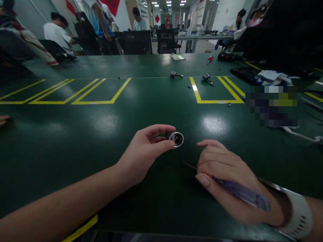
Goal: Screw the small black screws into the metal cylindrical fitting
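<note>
Pinched between the thumb and fingers of my left hand (143, 151) is a small round metal housing (179, 138). Its open end faces me, and its inside shows metal parts too small to tell apart. My right hand (224, 181) is closed around a screwdriver (243, 193) with a clear purple handle. The tool's thin shaft (189, 165) points left, below the housing and apart from it; its tip looks slightly bent. My right index finger is stretched toward the housing without touching it.
Two metal parts with shafts (173, 74) (207, 78) lie farther back, near small loose pieces (229, 104). A red screwdriver (210, 59), a pale booklet (178, 57) and a white-and-blue cloth (272, 78) lie beyond. Yellow tape (219, 101) marks the green table. People work behind.
</note>
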The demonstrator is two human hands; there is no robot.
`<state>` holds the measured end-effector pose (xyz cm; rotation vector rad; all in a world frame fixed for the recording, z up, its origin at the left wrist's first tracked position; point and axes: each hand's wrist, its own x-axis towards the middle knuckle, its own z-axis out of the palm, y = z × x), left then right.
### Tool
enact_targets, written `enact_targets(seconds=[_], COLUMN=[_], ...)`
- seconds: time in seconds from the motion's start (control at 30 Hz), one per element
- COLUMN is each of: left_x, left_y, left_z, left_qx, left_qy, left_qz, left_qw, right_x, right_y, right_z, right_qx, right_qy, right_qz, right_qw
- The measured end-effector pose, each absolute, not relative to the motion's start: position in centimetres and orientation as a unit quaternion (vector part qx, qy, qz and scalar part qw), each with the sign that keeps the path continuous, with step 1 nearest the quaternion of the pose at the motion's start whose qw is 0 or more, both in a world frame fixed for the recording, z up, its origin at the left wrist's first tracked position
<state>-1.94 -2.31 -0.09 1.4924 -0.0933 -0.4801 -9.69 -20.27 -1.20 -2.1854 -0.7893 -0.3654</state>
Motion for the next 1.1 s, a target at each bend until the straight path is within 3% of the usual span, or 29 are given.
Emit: enact_targets(seconds=[0.23, 0.63, 1.1], left_x=[-2.3, -3.2, -3.4], left_y=[-2.6, -2.8, -3.2], left_z=[-0.1, -0.2, -0.6], left_qx=[0.678, 0.693, 0.719], left_qy=[-0.067, -0.102, -0.121], left_qz=[-0.201, -0.216, -0.126], left_qw=[0.704, 0.68, 0.672], right_x=[-10.0, -9.6, -9.8], right_y=[-20.4, -20.4, -19.9], right_z=[-1.3, -1.7, -1.7], right_qx=[-0.839, -0.851, -0.853], right_qy=[-0.33, -0.318, -0.326], right_qz=[-0.266, -0.274, -0.274], right_qw=[0.341, 0.315, 0.301])
